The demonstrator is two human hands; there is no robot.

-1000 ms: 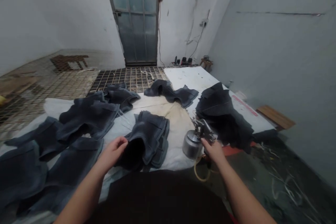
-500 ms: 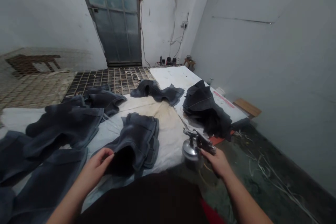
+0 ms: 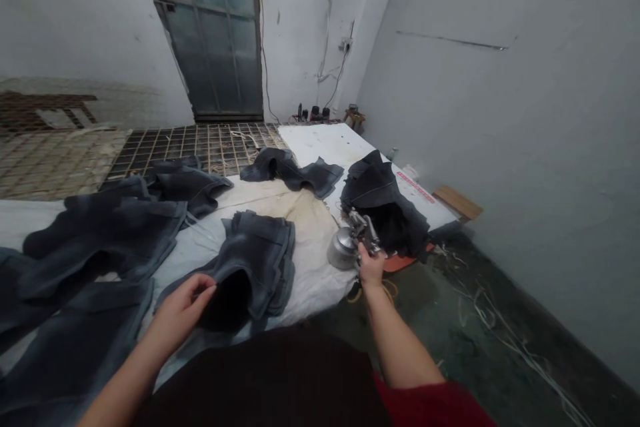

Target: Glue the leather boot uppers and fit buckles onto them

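Note:
My left hand (image 3: pixel 193 297) is closed in a pinch at the near edge of a stack of dark blue-grey fabric pieces (image 3: pixel 257 250). The top piece arches up, with a dark hollow beneath it. My right hand (image 3: pixel 371 265) grips a spray gun (image 3: pixel 365 230) by its handle. The gun's round metal cup (image 3: pixel 343 248) hangs over the right edge of the white cloth (image 3: pixel 315 267). Just behind the gun lies a heap of dark fabric pieces (image 3: pixel 377 187).
More dark fabric pieces (image 3: pixel 100 233) lie at left, and others (image 3: pixel 295 170) further back. Beyond them are a wire grid (image 3: pixel 185 147) and a white board (image 3: pixel 330 137). A glazed door (image 3: pixel 210 33) stands behind. Loose pale cords (image 3: pixel 515 340) trail on the floor at right.
My right hand has carried the spray gun up, forward and left, towards the dark heap. My left hand keeps its pinch at the fabric edge. The view has shifted slightly.

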